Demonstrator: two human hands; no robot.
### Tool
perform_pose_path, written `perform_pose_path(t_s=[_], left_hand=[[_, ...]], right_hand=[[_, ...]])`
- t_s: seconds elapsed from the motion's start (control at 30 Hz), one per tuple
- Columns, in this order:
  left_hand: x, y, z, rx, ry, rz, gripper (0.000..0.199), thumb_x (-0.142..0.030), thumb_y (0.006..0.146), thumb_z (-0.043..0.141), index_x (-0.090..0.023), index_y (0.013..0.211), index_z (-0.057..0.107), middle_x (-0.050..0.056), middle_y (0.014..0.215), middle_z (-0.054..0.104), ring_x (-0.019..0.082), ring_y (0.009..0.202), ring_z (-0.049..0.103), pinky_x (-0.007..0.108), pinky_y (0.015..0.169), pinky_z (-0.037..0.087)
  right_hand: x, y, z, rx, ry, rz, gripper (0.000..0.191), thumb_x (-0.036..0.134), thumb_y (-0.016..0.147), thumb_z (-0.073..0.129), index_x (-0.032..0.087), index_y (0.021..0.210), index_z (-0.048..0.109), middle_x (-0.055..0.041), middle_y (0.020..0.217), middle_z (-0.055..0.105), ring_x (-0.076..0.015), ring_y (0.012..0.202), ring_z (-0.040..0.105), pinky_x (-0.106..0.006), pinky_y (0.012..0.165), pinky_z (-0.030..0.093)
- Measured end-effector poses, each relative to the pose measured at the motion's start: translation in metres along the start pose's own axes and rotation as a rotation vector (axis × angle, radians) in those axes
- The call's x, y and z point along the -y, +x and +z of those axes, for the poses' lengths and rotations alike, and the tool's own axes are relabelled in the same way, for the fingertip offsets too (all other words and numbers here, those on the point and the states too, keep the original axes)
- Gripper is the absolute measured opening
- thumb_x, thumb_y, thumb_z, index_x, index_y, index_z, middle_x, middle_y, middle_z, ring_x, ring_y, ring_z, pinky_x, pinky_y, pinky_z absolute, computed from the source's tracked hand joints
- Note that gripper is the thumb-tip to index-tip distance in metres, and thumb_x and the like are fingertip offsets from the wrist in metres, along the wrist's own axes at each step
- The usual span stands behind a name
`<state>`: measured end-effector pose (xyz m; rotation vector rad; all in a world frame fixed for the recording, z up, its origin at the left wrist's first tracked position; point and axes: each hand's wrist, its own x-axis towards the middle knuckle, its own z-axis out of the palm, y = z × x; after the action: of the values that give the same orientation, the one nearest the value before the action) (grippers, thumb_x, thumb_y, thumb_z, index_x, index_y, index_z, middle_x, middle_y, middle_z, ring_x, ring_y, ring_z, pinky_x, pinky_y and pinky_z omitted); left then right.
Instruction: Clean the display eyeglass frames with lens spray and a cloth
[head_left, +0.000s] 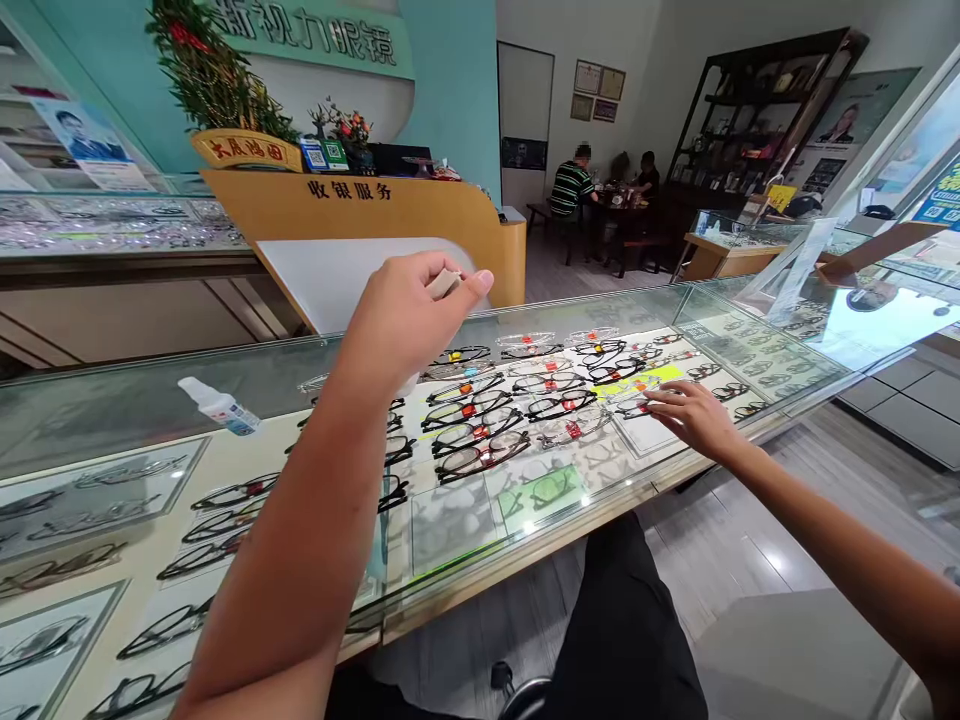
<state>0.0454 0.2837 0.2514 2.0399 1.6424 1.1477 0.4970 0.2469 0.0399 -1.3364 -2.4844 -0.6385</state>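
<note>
My left hand [412, 315] is raised over the glass display counter [450, 510], fingers closed around a small beige-grey folded cloth [444, 284], most of which is hidden in the palm. Lower down on the right, my right hand [697, 418] is at the counter top, its fingertips on the end of a pair of eyeglasses [631, 408] lying there. Several more eyeglasses, many with red tags on the lenses, lie in rows between the hands, such as a dark pair [484, 455]. My left forearm covers part of the rows.
A white spray bottle [221, 408] lies tilted on the counter at the left. More eyeglasses [169, 628] fill the near left. Beyond stand a wooden cashier desk [450, 210] and people seated at a table [616, 200]. A chair base [525, 695] shows below my legs.
</note>
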Motion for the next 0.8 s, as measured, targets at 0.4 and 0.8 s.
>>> perform_pose_path(t_s=[0.4, 0.8], left_hand=[[0.002, 0.005, 0.006, 0.034, 0.003, 0.005, 0.036, -0.058, 0.093, 0.066, -0.024, 0.084, 0.064, -0.003, 0.056, 0.033, 0.015, 0.054, 0.031, 0.032, 0.056, 0.025], [0.002, 0.005, 0.008, 0.066, 0.023, -0.001, 0.037, -0.060, 0.094, 0.065, -0.024, 0.087, 0.065, -0.003, 0.057, 0.035, 0.015, 0.053, 0.032, 0.032, 0.056, 0.023]], right_hand=[[-0.011, 0.010, -0.003, 0.148, 0.033, -0.027, 0.025, 0.026, 0.105, 0.065, 0.029, 0.118, 0.087, 0.0002, 0.138, 0.079, -0.0343, 0.126, 0.072, -0.052, 0.101, 0.058], [-0.015, 0.013, 0.007, 0.148, 0.016, -0.047, 0.029, 0.021, 0.106, 0.061, 0.028, 0.119, 0.085, 0.0001, 0.141, 0.078, -0.0327, 0.127, 0.071, -0.050, 0.100, 0.058]])
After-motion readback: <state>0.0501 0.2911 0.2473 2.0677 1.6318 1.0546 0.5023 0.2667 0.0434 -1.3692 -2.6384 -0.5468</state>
